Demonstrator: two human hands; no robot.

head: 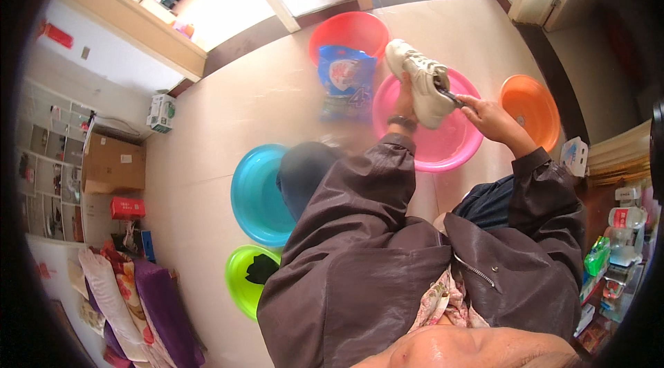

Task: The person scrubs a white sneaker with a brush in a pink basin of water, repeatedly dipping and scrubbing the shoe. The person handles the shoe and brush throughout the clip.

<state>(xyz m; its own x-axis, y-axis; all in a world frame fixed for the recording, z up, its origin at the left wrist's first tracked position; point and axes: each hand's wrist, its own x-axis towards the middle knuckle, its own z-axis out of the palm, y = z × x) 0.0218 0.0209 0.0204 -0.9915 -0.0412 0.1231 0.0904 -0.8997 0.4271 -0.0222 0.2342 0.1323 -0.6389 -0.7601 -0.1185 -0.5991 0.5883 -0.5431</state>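
A cream lace-up sneaker (428, 89) is held tilted over a pink plastic basin (456, 158), its toe towards the far side. My left hand (405, 101) grips it from the side and beneath, near the sole. With my right hand (487, 116) I pinch a slim dark handle-like object (458, 102) that reaches into the shoe's opening; its inner end is hidden. The pink basin stands on the floor before me, under the shoe and both hands, with what looks like shallow water in it.
A red basin (358, 31) stands beyond a blue printed plastic bag (345, 77). An orange basin (529, 108) sits at right. Left of my leg are a blue basin (254, 202) and a green basin (241, 274) holding black cloth (261, 268). A cardboard box (114, 165) is at far left.
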